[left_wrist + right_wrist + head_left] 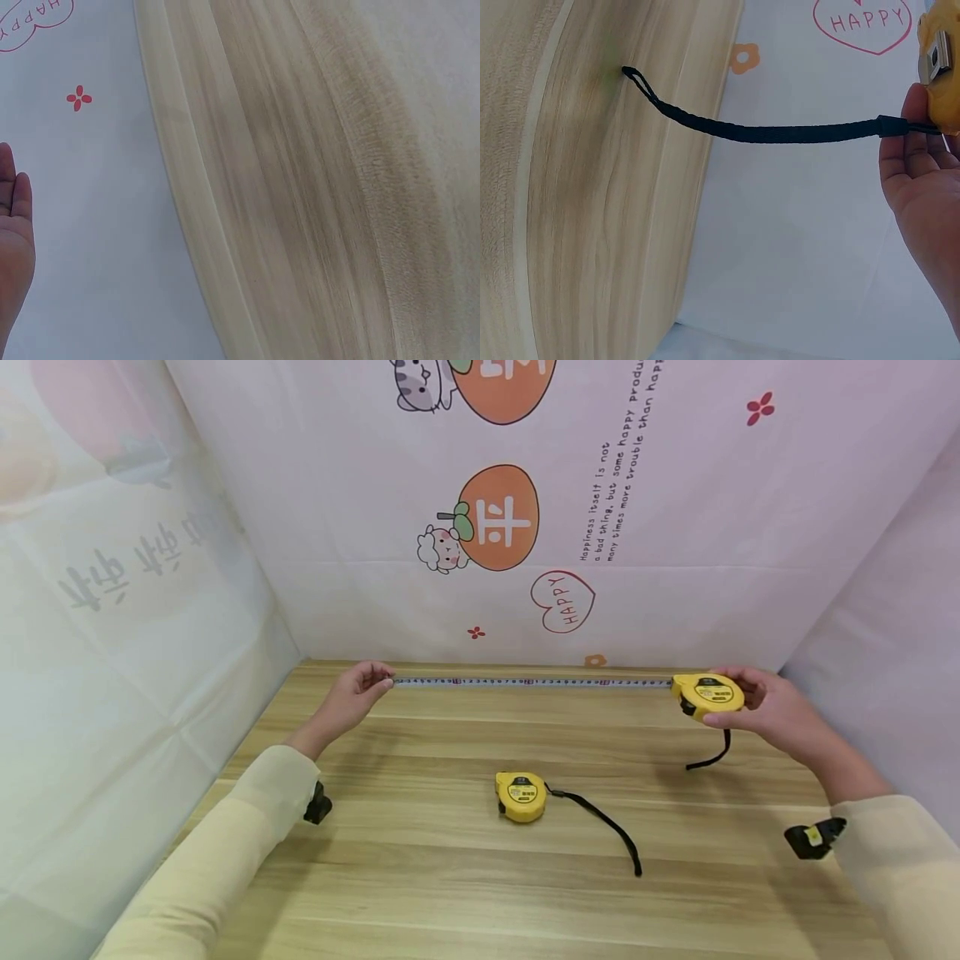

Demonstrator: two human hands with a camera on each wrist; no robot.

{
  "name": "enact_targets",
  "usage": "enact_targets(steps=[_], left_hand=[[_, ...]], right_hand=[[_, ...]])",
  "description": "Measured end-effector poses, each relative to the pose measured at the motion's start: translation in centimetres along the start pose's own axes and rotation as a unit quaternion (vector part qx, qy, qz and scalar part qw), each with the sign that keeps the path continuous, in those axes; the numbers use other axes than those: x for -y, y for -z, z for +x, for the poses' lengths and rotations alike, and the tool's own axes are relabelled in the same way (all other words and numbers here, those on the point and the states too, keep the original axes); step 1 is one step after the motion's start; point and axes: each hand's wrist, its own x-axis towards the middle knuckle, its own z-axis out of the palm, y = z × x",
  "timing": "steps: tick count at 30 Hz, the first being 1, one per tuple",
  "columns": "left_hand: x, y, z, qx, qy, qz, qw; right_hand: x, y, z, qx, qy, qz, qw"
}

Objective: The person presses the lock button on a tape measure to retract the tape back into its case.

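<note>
My right hand (pixel 772 710) grips a yellow tape measure (pixel 708 695) by its case, fingers behind and thumb below. A black wrist strap (pixel 780 135) hangs from that case. The blade (pixel 562 683) is drawn out leftward in a straight line near the table's back edge. At its far end my left hand (pixel 356 693) pinches the tip between thumb and fingers. Only part of the left hand (pixel 11 240) shows in the left wrist view, and the blade is outside it. In the right wrist view the case is cut off by the frame's edge.
A second yellow tape measure (pixel 521 797) lies mid-table with its black strap (pixel 600 814) stretched to the right. The wooden table (pixel 420 893) meets a printed white cloth (pixel 360 543) at the back, and pale cloth walls stand at both sides.
</note>
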Motion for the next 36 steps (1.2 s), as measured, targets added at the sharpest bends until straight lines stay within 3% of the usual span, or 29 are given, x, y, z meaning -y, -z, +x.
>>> enact_targets(steps=[28,36], left_hand=[[-0.6,-0.4,0.7,0.002,-0.012,-0.011,0.9999],[-1.1,-0.6,0.9,0.010,-0.013,-0.012,0.9998]], right_hand=[[0.6,-0.7,0.6,0.003,0.015,-0.036,0.9992],[1.0,-1.2,0.8,0.005,0.010,-0.011,0.9999]])
